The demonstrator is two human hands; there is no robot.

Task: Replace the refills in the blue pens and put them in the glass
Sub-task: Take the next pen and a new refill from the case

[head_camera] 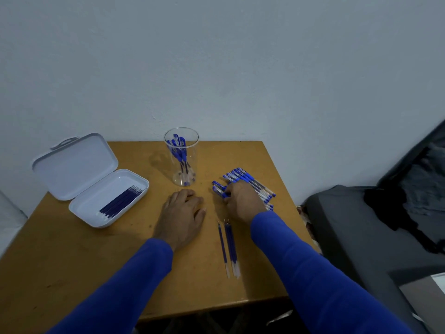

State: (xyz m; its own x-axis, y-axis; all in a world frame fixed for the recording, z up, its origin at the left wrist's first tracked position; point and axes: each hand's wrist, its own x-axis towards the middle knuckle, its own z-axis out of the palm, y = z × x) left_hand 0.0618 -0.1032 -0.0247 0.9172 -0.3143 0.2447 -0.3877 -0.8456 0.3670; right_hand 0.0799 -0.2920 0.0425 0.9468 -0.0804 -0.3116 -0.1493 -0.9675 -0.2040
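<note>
The row of capped blue pens [250,186] lies on the right side of the wooden table [96,261]. The right hand [240,201] rests on this row, its fingers curled round one pen at the near-left end. Lift that pen alone, clear of its neighbours. The left hand [183,210] lies flat and relaxed, holding nothing; bring it in to unscrew the barrel. Three loose refills [228,247] lie near. Fresh refills [120,201] wait in the open white case [79,169]. The glass [182,156] already holds several pens.
</note>
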